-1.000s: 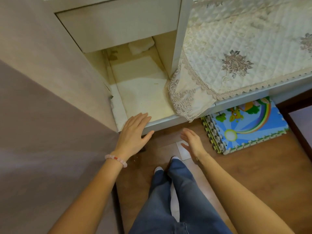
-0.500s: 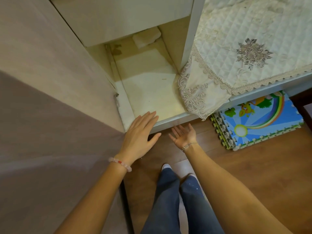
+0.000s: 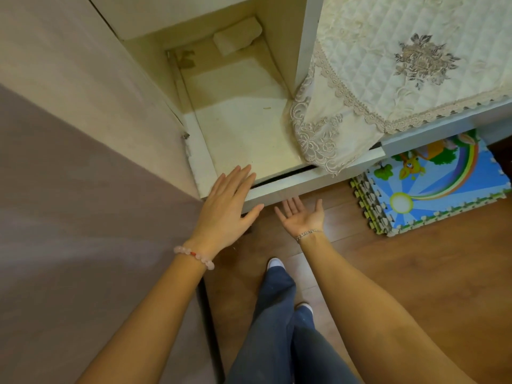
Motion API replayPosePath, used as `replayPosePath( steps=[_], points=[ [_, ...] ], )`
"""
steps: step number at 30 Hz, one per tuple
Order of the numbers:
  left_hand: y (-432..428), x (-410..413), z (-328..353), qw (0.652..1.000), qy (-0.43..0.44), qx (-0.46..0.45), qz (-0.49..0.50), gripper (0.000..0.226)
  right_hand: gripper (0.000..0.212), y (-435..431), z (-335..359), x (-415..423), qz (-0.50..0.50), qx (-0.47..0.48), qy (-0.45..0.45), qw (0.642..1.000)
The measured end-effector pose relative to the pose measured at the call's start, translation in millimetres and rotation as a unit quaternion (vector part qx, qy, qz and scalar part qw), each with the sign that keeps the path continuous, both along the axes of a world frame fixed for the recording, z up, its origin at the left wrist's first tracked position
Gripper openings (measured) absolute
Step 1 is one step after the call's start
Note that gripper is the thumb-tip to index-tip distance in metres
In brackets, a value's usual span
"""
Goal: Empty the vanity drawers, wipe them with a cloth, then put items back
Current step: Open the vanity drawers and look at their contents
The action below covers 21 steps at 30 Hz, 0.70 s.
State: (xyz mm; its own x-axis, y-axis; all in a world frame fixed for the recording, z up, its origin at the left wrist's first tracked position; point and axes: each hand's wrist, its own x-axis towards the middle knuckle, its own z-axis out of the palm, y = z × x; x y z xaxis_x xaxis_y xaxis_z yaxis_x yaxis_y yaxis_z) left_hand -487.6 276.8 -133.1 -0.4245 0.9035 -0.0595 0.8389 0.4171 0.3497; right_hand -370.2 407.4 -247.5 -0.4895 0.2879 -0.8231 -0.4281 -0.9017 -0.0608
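Note:
A white vanity drawer (image 3: 282, 182) stands pulled out, its cream floor bare and a little stained. At its far end lies a pale folded cloth (image 3: 237, 35). My left hand (image 3: 227, 209) is flat, palm down, fingers apart, with the fingertips over the drawer's front left corner. My right hand (image 3: 302, 216) is turned palm up just below the drawer's front panel, fingers spread, holding nothing. Each wrist wears a bracelet.
A quilted cream cover with a lace edge (image 3: 388, 79) hangs over the vanity top and into the drawer's right side. A colourful foam play mat (image 3: 426, 187) lies on the wooden floor at the right. A tall cabinet side (image 3: 69, 162) fills the left. My legs stand below.
My right hand has turned palm up and risen to the drawer's front panel. My left hand stays at the front left corner. More of the drawer's inside shows now.

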Motion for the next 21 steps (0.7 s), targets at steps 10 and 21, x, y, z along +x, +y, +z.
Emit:
replayPosePath(
  steps=[10, 21],
  points=[
    [-7, 18, 3, 0.998, 0.036, -0.041, -0.010, 0.066, 0.086, -40, -5, 84, -0.013, -0.022, 0.013, 1.000],
    [-24, 38, 8, 0.997, 0.044, -0.055, -0.013, 0.069, 0.090, -83, 10, 154, -0.031, -0.035, -0.011, 0.999]
  ],
)
